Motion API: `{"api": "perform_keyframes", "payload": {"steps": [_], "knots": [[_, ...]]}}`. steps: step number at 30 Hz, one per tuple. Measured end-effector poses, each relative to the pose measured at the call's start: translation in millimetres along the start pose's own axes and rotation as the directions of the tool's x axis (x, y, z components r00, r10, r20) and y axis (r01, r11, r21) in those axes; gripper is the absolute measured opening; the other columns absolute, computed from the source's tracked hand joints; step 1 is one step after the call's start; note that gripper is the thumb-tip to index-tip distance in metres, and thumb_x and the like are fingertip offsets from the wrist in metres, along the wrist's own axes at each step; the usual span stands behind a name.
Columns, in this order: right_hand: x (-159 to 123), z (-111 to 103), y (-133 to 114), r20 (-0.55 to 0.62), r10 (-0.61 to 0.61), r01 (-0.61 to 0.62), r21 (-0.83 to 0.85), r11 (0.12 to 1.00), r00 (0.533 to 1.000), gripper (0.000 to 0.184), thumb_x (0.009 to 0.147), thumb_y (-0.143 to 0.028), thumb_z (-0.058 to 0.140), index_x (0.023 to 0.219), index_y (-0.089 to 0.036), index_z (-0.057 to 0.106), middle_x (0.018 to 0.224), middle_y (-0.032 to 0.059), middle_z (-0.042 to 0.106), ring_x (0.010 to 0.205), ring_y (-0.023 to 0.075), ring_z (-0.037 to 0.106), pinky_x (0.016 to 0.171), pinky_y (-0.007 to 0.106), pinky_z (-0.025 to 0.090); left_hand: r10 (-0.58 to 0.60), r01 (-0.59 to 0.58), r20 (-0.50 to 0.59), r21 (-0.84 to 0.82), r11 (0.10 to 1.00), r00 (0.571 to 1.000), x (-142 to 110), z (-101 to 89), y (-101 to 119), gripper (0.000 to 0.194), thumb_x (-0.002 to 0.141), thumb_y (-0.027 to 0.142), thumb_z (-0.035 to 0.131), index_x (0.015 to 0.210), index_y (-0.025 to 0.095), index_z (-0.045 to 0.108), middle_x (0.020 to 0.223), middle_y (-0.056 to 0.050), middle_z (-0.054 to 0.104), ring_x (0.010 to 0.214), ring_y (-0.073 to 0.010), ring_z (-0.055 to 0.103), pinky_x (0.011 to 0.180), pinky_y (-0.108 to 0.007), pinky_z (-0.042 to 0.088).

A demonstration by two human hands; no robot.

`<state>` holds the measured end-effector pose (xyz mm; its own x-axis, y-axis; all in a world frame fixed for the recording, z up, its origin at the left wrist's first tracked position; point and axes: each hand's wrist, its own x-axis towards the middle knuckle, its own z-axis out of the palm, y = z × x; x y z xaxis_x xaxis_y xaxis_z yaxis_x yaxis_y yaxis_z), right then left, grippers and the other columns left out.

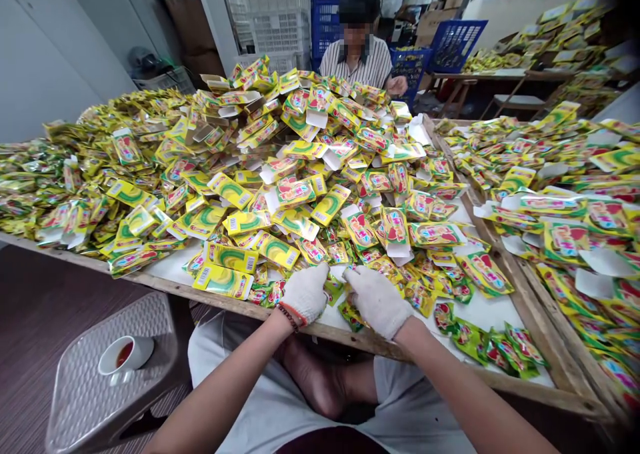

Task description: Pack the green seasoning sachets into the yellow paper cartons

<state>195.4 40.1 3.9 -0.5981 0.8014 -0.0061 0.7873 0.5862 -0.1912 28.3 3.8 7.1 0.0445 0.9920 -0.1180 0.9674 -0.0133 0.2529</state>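
My left hand (306,294), in a white knit glove, is closed at the table's front edge, its fingertips pinching a small green and yellow sachet (334,290). Just to its right my right hand (379,302), gloved the same way, has curled fingers; what they grip is hidden. Another green sachet (351,315) lies below the right fingers. Flat yellow cartons (223,281) with a green swirl lie left of my hands. Beyond them rises a large heap of yellow cartons (295,194), some with open white flaps. A short row of green sachets (493,347) lies to the right.
A wooden rim (520,281) separates this table from a second pile of cartons (575,234) on the right. A cup (143,353) of reddish-brown drink stands on a grey stool (90,401) at left. Behind the heap sits a person (330,59) near blue crates (457,44).
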Motion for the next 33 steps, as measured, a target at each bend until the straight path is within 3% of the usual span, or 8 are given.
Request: {"api": "perform_keyframes", "payload": {"steps": [3, 6, 9, 13, 19, 26, 30, 33], "knots": [[-18, -8, 24, -0.146, 0.062, -0.045, 0.117, 0.992, 0.987, 0.008, 0.079, -0.013, 0.054, 0.077, -0.019, 0.060, 0.090, 0.0071, 0.061, 0.086, 0.0204, 0.056, 0.081, 0.031, 0.040, -0.037, 0.027, -0.040, -0.231, 0.973, 0.999, 1, 1.9, -8, 0.032, 0.075, 0.017, 0.057, 0.106, 0.022, 0.054, 0.095, -0.005, 0.067, 0.089, -0.0204, 0.062, 0.076, -0.028, 0.046], [-32, -13, 29, -0.338, 0.211, -0.067, 0.393, 0.917, 0.917, 0.007, 0.081, -0.021, 0.055, 0.074, -0.020, 0.055, 0.085, 0.0041, 0.060, 0.083, 0.0196, 0.055, 0.079, 0.032, 0.041, -0.094, 0.012, -0.100, -0.620, 0.784, 0.991, -1, 1.4, -8, 0.022, 0.072, 0.018, 0.061, 0.092, 0.020, 0.054, 0.085, 0.000, 0.064, 0.080, -0.0163, 0.060, 0.073, -0.026, 0.047], [-35, -9, 13, -0.245, 0.458, -0.130, 0.753, 0.645, 0.855, 0.016, 0.083, -0.037, 0.054, 0.080, -0.021, 0.052, 0.072, -0.0007, 0.057, 0.065, 0.0158, 0.052, 0.061, 0.027, 0.042, -0.087, -0.020, -0.065, -0.899, 0.437, 0.994, -7, 1.1, 2, 0.023, 0.070, 0.021, 0.064, 0.091, 0.018, 0.055, 0.084, 0.000, 0.063, 0.075, -0.0137, 0.059, 0.069, -0.025, 0.049], [-26, -1, -10, -0.050, 0.527, -0.169, 0.918, 0.360, 0.849, 0.026, 0.086, -0.048, 0.047, 0.079, -0.022, 0.049, 0.065, -0.0032, 0.052, 0.055, 0.0136, 0.045, 0.048, 0.024, 0.037, 0.025, -0.004, -0.002, -0.997, 0.079, 1.000, -16, -0.3, 16, 0.035, 0.071, 0.028, 0.069, 0.103, 0.017, 0.057, 0.088, -0.002, 0.065, 0.071, -0.0130, 0.060, 0.068, -0.026, 0.051], [-22, 1, -10, -0.147, 0.487, -0.147, 0.844, 0.515, 0.861, 0.023, 0.080, -0.042, 0.058, 0.076, -0.020, 0.053, 0.069, -0.0007, 0.057, 0.061, 0.0147, 0.049, 0.058, 0.026, 0.041, 0.025, -0.038, -0.035, -0.986, 0.164, 0.999, -22, -6.7, 4, 0.033, 0.080, 0.041, 0.062, 0.097, 0.013, 0.064, 0.091, -0.006, 0.066, 0.082, -0.0174, 0.061, 0.074, -0.028, 0.051], [-17, -10, -16, -0.112, 0.463, -0.089, 0.916, 0.390, 0.879, 0.027, 0.085, -0.045, 0.054, 0.094, -0.019, 0.058, 0.090, 0.0056, 0.066, 0.075, 0.0185, 0.059, 0.068, 0.030, 0.048, 0.177, 0.016, 0.026, -0.998, 0.056, 0.984, -23, -13.6, 4, 0.045, 0.083, 0.051, 0.056, 0.106, 0.012, 0.063, 0.097, -0.010, 0.065, 0.079, -0.0188, 0.065, 0.072, -0.031, 0.055], [-13, -11, -24, -0.241, 0.512, -0.130, 0.800, 0.586, 0.824, 0.027, 0.085, -0.046, 0.052, 0.078, -0.020, 0.053, 0.070, 0.0013, 0.058, 0.064, 0.0168, 0.052, 0.061, 0.028, 0.044, 0.153, -0.087, -0.064, -0.985, 0.152, 0.986, -24, -19.5, 9, 0.046, 0.084, 0.052, 0.053, 0.107, 0.012, 0.061, 0.098, -0.008, 0.064, 0.077, -0.0173, 0.063, 0.069, -0.029, 0.054], [-14, -10, -34, -0.312, 0.533, -0.084, 0.801, 0.592, 0.787, 0.025, 0.085, -0.044, 0.051, 0.087, -0.020, 0.055, 0.086, 0.0051, 0.063, 0.077, 0.0192, 0.057, 0.070, 0.030, 0.046, 0.104, -0.149, -0.124, -0.947, 0.284, 0.987, -27, -18.4, 14, 0.045, 0.087, 0.051, 0.051, 0.109, 0.013, 0.060, 0.097, -0.008, 0.064, 0.074, -0.0151, 0.060, 0.067, -0.026, 0.053]]}}
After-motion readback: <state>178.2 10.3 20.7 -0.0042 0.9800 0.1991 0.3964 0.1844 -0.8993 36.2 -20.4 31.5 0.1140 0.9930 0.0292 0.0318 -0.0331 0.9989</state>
